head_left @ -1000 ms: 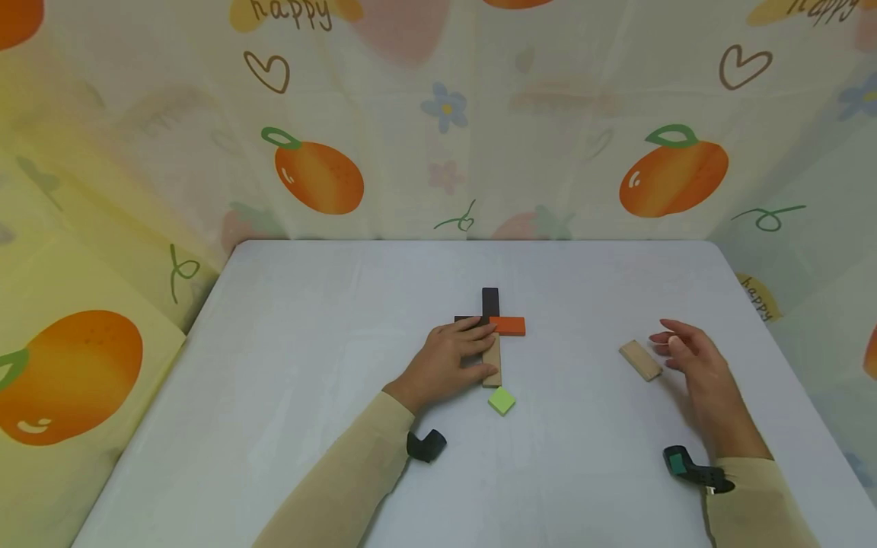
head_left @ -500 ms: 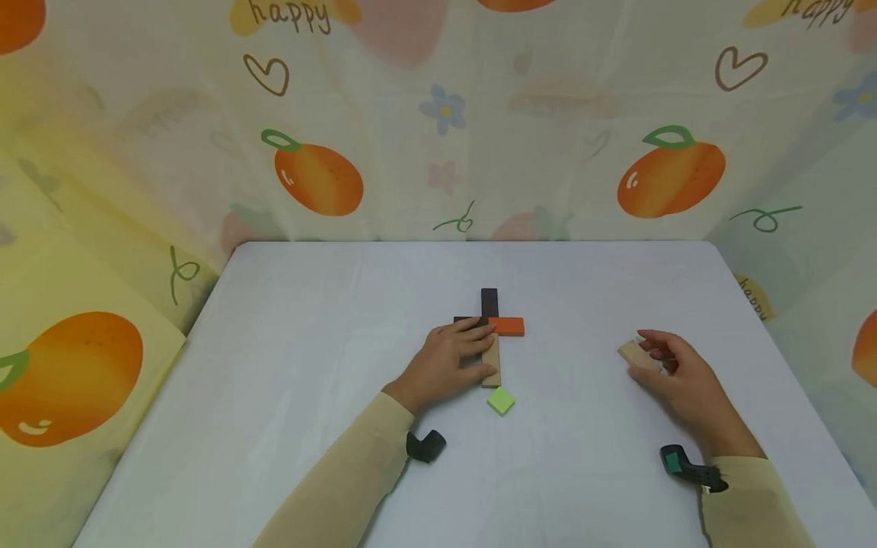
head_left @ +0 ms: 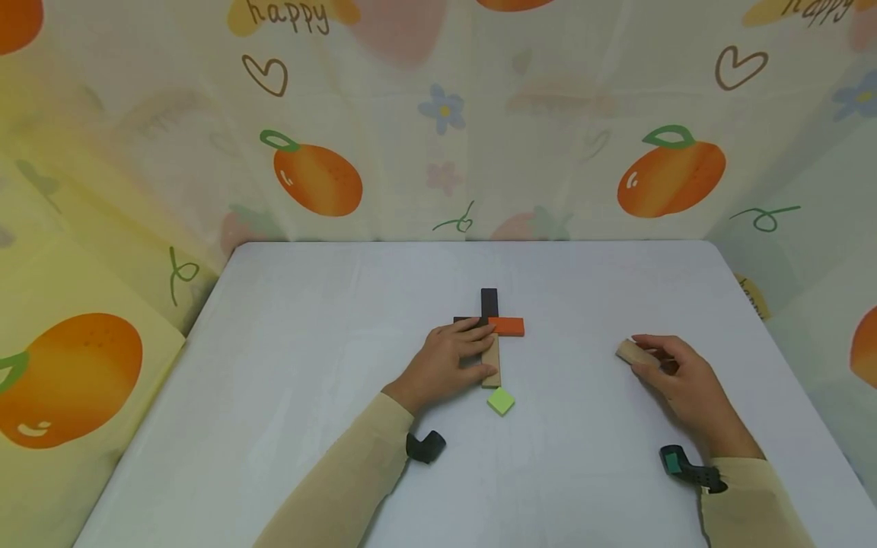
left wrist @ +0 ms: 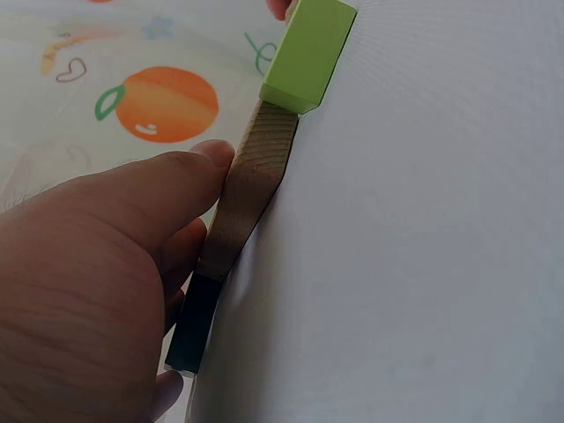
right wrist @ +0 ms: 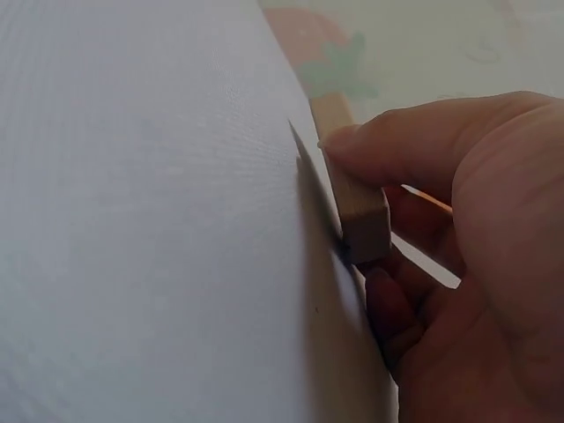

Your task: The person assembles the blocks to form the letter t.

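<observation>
My left hand (head_left: 445, 361) lies over a cross of flat blocks, its fingers extended and touching them. The cross has a black block (head_left: 489, 302) at the far arm, another black block (head_left: 462, 320) partly hidden at the left, an orange block (head_left: 510, 326) at the right, and a plain wooden block (head_left: 491, 352) at the near arm. In the left wrist view, the thumb touches this wooden block's side. A light green square block (head_left: 501, 401) sits cornerwise at its near end. Farther right, my right hand (head_left: 692, 388) pinches a second wooden block (right wrist: 357, 207) between thumb and fingers.
Everything rests on a white table (head_left: 308, 320) whose far edge meets a hanging cloth (head_left: 384, 175) printed with oranges. Black wrist straps (head_left: 426, 447) sit at both cuffs. White tabletop separates the cross from the right hand.
My right hand has moved in from above and to the right of the loose wooden block and now pinches it, turning it slightly. The left hand and the cross have not moved.
</observation>
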The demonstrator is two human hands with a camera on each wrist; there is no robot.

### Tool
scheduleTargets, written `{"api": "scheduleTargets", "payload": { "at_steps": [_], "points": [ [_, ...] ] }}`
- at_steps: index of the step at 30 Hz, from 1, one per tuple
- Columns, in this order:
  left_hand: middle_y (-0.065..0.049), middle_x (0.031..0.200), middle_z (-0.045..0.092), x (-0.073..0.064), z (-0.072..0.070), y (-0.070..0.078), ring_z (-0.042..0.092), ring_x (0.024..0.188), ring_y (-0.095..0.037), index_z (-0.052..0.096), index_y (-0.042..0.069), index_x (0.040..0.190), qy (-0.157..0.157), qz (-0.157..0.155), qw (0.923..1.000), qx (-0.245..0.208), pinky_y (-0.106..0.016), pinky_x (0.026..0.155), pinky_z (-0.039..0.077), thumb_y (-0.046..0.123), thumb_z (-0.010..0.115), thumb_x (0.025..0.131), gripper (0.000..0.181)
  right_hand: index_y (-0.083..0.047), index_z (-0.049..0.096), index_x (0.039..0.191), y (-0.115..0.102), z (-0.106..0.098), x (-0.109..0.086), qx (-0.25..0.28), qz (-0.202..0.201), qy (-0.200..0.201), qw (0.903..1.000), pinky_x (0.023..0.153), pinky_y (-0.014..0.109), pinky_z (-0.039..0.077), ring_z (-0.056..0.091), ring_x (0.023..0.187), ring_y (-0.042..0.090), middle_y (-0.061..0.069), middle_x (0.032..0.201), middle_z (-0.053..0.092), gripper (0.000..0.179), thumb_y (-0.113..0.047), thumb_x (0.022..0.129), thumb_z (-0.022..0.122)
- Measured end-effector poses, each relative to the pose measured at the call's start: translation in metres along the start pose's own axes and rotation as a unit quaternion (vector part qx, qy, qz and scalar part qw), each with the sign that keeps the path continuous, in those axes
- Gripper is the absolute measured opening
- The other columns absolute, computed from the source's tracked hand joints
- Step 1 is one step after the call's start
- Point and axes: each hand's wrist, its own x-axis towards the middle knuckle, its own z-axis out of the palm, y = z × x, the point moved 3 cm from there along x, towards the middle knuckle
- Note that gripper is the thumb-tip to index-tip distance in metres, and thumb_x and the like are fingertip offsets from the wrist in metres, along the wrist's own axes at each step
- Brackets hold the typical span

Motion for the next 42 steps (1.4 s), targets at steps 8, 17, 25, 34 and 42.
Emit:
{"api": "scheduleTargets", "payload": {
  "at_steps": [8, 17, 25, 34, 42],
  "points": [
    [0.005, 0.163, 0.052, -0.001, -0.001, 0.001, 0.035, 0.158, -0.019, 0.064, 0.01, 0.152, 0.003, 0.003, 1.0, 0.001, -0.056, 0.122, 0.03, 0.04, 0.079, 0.103, 0.059, 0.003, 0.069, 0.138, -0.008, 0.006, 0.002, 0.022, -0.07, 0.017, 0.9972, 0.087, 0.011, 0.04, 0.053, 0.111, 0.004, 0.019, 0.131, 0.067, 0.041, 0.003, 0.098, 0.078],
    [0.005, 0.163, 0.052, -0.001, -0.001, 0.002, 0.035, 0.158, -0.019, 0.064, 0.01, 0.152, 0.004, 0.001, 1.0, -0.001, -0.055, 0.123, 0.029, 0.04, 0.078, 0.104, 0.059, 0.001, 0.072, 0.134, -0.019, 0.014, 0.002, 0.038, -0.117, 0.008, 0.9924, 0.086, 0.011, 0.042, 0.054, 0.111, -0.003, 0.014, 0.127, 0.069, 0.041, 0.008, 0.095, 0.08],
    [0.004, 0.163, 0.051, -0.001, 0.0, 0.001, 0.034, 0.159, -0.019, 0.064, 0.01, 0.152, 0.0, -0.001, 1.0, 0.0, -0.055, 0.123, 0.028, 0.04, 0.078, 0.104, 0.058, -0.004, 0.074, 0.135, -0.036, 0.023, 0.001, 0.056, -0.135, -0.025, 0.989, 0.087, 0.012, 0.046, 0.057, 0.112, 0.004, 0.009, 0.129, 0.07, 0.042, 0.006, 0.095, 0.081],
    [0.005, 0.164, 0.051, 0.0, 0.0, 0.001, 0.033, 0.159, -0.018, 0.063, 0.011, 0.153, -0.001, -0.003, 1.0, 0.005, -0.055, 0.123, 0.028, 0.04, 0.078, 0.104, 0.059, -0.006, 0.074, 0.134, -0.057, 0.039, -0.003, 0.075, -0.181, -0.07, 0.978, 0.088, 0.016, 0.048, 0.062, 0.108, 0.01, 0.005, 0.127, 0.07, 0.043, 0.006, 0.094, 0.082],
    [0.006, 0.163, 0.051, -0.001, 0.0, 0.002, 0.033, 0.159, -0.018, 0.064, 0.011, 0.152, -0.001, -0.004, 1.0, 0.004, -0.055, 0.124, 0.028, 0.039, 0.079, 0.104, 0.059, -0.013, 0.075, 0.134, -0.08, 0.058, -0.01, 0.078, -0.195, -0.131, 0.9688, 0.093, 0.021, 0.05, 0.063, 0.11, 0.014, -0.003, 0.129, 0.07, 0.04, -0.001, 0.097, 0.082]
  ]
}}
